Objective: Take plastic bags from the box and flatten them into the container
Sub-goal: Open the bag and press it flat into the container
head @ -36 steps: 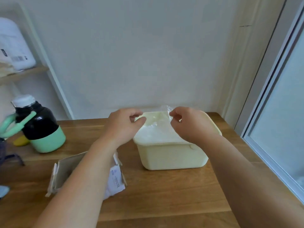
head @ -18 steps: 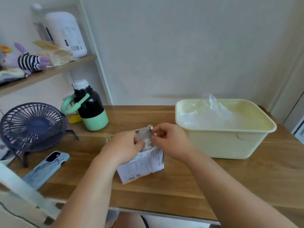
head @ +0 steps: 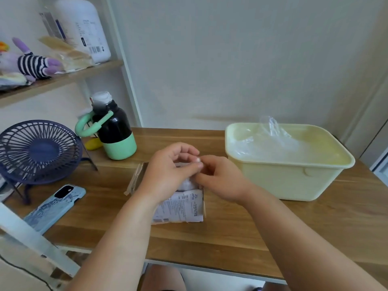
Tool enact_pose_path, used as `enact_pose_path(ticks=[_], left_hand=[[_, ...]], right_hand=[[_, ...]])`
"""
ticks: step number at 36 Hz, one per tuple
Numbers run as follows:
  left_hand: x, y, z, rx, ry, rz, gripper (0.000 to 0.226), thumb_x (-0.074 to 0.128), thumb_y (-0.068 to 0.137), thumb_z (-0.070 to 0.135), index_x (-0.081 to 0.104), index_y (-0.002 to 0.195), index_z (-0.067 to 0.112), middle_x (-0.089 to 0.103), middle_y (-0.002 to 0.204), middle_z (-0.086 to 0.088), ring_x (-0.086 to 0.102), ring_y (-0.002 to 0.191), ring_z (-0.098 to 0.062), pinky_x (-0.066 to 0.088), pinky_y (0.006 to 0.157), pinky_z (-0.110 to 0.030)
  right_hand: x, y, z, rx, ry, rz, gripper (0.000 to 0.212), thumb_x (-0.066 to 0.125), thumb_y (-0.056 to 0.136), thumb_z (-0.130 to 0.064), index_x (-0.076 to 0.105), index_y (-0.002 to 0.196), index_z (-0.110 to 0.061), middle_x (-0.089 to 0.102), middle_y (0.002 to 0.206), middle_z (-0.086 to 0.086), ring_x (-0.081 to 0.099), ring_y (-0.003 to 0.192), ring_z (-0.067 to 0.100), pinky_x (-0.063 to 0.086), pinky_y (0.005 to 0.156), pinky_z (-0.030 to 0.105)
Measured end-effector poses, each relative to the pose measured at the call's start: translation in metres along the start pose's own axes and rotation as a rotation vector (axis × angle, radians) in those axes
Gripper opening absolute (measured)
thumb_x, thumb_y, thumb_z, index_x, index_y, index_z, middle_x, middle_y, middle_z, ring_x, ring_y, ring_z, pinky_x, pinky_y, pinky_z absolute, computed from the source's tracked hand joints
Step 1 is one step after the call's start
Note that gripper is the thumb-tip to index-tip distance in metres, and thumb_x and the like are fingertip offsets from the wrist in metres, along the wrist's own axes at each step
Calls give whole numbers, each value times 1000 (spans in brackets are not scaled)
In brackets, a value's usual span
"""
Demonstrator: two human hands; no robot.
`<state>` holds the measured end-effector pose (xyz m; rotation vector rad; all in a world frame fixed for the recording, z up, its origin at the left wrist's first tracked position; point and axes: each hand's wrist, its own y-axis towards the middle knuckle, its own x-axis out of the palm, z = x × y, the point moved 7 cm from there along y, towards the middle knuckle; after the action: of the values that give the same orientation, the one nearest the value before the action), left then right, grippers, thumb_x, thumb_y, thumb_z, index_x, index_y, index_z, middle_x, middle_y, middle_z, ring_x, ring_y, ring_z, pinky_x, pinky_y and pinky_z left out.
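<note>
Your left hand (head: 168,173) and right hand (head: 220,179) meet fingertip to fingertip above the open box (head: 178,204), pinching a plastic bag (head: 186,182) at its mouth, near the container (head: 289,177).

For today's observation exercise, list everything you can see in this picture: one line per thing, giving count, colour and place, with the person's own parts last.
Container: one, pale yellow, right side of the table.
Plastic bags: clear, count unclear, lying in the container, one peak sticking up.
Box: one, cardboard with a white printed label, table centre, under the hands.
Bottle: one, black and mint green with a white cap, rear of the table.
Fan: one, dark blue, left of the table.
Phone: one, light blue case, front left.
Table: one, wooden.
Shelf: one, wooden, upper left, holding a white jug and a striped plush toy.
Left hand: over the box, fingers pinched.
Right hand: meeting the left, fingers pinched.
</note>
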<state>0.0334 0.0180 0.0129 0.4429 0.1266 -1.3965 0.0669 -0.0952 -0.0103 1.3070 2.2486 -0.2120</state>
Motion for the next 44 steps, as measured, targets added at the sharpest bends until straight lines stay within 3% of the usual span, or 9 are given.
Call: enact_pose_path(ticks=[4,16,21,23,26,30,35,39,44], left_hand=[[0,-2,-4,27,-29,-30,36,78,77,19,61,105,34,68,102,13,64,98,-1,52,87,-24],[13,-6,-10,-118,398,-204,52,57,75,69,44,113,36,53,105,25,52,90,8,39,68,-12],[19,-2,4,-147,58,-165,79,20,70,86,49,129,41,57,121,24,48,120,-2,39,99,-25],[24,4,12,-137,-68,-152,83,29,71,88,49,136,40,62,126,17,57,118,-6,42,103,-39],[33,15,25,-144,-260,-90,44,60,88,44,55,129,28,68,117,11,66,103,-6,52,91,-31],[46,30,34,-114,-378,-10,35,66,90,10,60,120,26,71,99,3,68,82,-10,57,73,-24],[55,50,44,14,-183,32,33,69,88,16,61,103,44,64,103,0,63,82,-14,55,76,-26],[67,61,59,108,15,19,31,69,88,25,60,115,36,61,99,8,59,83,-7,41,71,-15],[74,77,76,112,120,29,22,69,86,31,65,107,32,66,96,8,65,91,-11,51,83,-28]], right_hand=[[-5,2,7,62,60,74,27,53,93,-19,60,79,3,51,62,1,42,55,9,37,55,25],[-69,4,-5,-55,922,450,17,39,96,-5,54,91,-5,56,84,13,48,73,26,38,59,31],[-90,-3,-19,-193,1106,326,11,44,83,-4,55,85,-6,66,81,6,61,79,24,48,69,32],[-97,-9,-21,-231,1106,301,18,37,87,0,53,83,-5,66,77,6,62,77,24,50,68,31],[-110,-17,-16,-243,1103,295,18,35,86,3,52,85,-3,65,78,8,63,74,24,51,68,30],[-128,-27,-6,-179,1116,257,13,44,76,0,53,84,-6,67,80,6,65,72,23,53,71,34],[-158,-46,8,-6,1077,265,43,56,61,-17,60,103,-14,59,93,16,59,74,30,46,80,47],[-178,-52,22,146,707,361,55,77,71,-38,55,117,-16,63,92,5,62,68,18,52,74,41],[-191,-57,41,260,532,527,32,64,85,-3,54,112,-16,57,78,7,51,60,14,55,70,33]])
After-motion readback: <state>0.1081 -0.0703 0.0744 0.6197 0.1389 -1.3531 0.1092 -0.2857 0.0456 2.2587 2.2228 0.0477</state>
